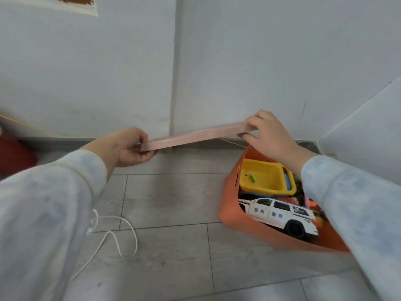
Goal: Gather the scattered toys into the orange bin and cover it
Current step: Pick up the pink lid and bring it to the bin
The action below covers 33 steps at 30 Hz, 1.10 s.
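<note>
Pink plastic lid: flat, seen edge-on, held in the air between both hands, its right end higher than its left, to the left of and above the bin, touching neither bin nor floor.

Left hand: fingers curled around the lid's left end, thumb on top, grip closed on it. Pale sleeve covers the arm to the wrist.

Right hand: fingers over the top of the lid's right end, thumb beneath, pinching that end; the hand hangs above the bin's far rim.

Orange bin: uncovered, standing on the grey tiled floor near the wall corner, at the right of the view; its right side is hidden by the right sleeve.

Contents of bin: white toy police car with black wheels, lying along the near side; yellow plastic tub behind it, with a small green piece inside; further toys partly seen behind, too hidden to name.

White cord: looped on the floor at lower left, well apart from the bin.

Red object: at the far left edge by the wall, kind not clear.
</note>
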Available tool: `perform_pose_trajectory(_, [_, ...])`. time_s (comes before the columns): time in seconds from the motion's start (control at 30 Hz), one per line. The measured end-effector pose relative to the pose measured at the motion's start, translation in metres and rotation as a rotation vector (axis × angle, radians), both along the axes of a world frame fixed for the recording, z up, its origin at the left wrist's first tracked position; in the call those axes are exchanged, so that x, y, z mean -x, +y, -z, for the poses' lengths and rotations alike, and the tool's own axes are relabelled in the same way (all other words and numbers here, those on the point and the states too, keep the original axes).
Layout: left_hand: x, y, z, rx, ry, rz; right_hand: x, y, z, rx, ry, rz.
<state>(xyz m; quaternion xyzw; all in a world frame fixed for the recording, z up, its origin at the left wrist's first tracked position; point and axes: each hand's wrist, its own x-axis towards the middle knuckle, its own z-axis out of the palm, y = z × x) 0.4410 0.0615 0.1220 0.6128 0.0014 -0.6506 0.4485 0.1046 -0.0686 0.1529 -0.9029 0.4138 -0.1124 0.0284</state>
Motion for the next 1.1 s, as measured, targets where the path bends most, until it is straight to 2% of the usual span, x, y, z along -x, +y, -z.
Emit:
perform_pose_trajectory(0.07, [0.028, -0.006, -0.012, 0.016, -0.117, 0.078, 0.026, 0.006, -0.012, -0.070, -0.053, 0.011])
perform_pose_trajectory(0.13, [0.051, -0.011, -0.015, 0.065, -0.218, 0.119, 0.052, 0.008, -0.023, -0.171, -0.228, 0.092])
perform_pose_trajectory(0.23, [0.074, -0.019, -0.010, 0.193, -0.306, 0.209, 0.099, -0.002, -0.032, -0.304, -0.412, 0.408])
perform_pose_trajectory(0.3, [0.094, -0.024, -0.010, 0.288, -0.303, 0.307, 0.133, -0.002, -0.029, -0.475, -0.487, 0.624])
perform_pose_trajectory(0.37, [0.117, -0.025, -0.011, 0.373, -0.291, 0.386, 0.165, 0.005, -0.016, -0.589, -0.440, 0.728])
perform_pose_trajectory(0.47, [0.162, -0.023, -0.012, 0.436, -0.268, 0.527, 0.216, 0.020, 0.002, -0.591, -0.423, 0.799])
perform_pose_trajectory(0.67, [0.217, -0.018, 0.006, 0.376, -0.382, 0.746, 0.280, 0.042, 0.042, -0.563, -0.509, 0.834])
perform_pose_trajectory(0.83, [0.222, -0.016, 0.030, 0.308, -0.605, 0.855, 0.269, 0.052, 0.047, -0.503, -0.471, 0.887])
perform_pose_trajectory(0.97, [0.222, -0.019, 0.036, 0.280, -0.659, 0.910, 0.278, 0.040, 0.051, -0.457, -0.425, 0.903])
perform_pose_trajectory(1.1, [0.228, -0.024, 0.036, 0.291, -0.756, 0.909, 0.293, 0.036, 0.068, -0.511, -0.345, 0.940])
